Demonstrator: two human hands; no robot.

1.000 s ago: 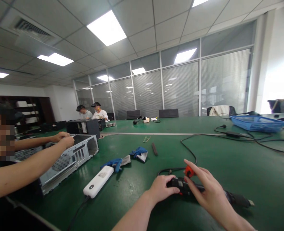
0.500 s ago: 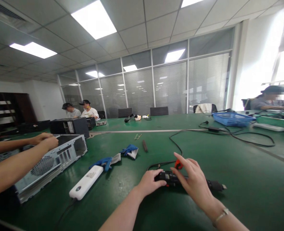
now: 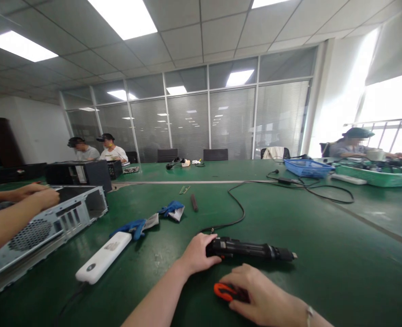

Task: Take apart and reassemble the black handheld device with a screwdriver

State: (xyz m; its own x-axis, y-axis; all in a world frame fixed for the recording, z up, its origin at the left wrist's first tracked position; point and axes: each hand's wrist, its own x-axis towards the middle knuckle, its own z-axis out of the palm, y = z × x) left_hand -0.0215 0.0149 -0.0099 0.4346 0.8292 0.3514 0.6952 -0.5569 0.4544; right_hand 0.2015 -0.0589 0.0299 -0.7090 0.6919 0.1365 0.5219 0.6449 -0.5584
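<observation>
A black corded electric screwdriver (image 3: 252, 249) lies on the green table, its tip pointing right. My left hand (image 3: 198, 254) is closed around its rear end, thumb in front and fingers behind. Closer to me, my right hand (image 3: 255, 293) curls over a small orange-and-black object (image 3: 224, 291) low over the table. The palm and fingers cover much of that object, so its kind cannot be made out. A black cord (image 3: 237, 193) runs from the screwdriver's rear across the table.
Left of my hands are a white power strip (image 3: 104, 259), blue-and-grey gloves (image 3: 138, 227) and a dark brown bar (image 3: 194, 202). A co-worker's hands (image 3: 41, 195) are at an open computer case (image 3: 65, 222). Blue (image 3: 306, 168) and green baskets (image 3: 378, 176) stand at far right.
My right hand has come down from above the screwdriver to the table in front of it, carrying the orange-and-black object. My left hand stays on the screwdriver. The view has turned slightly right.
</observation>
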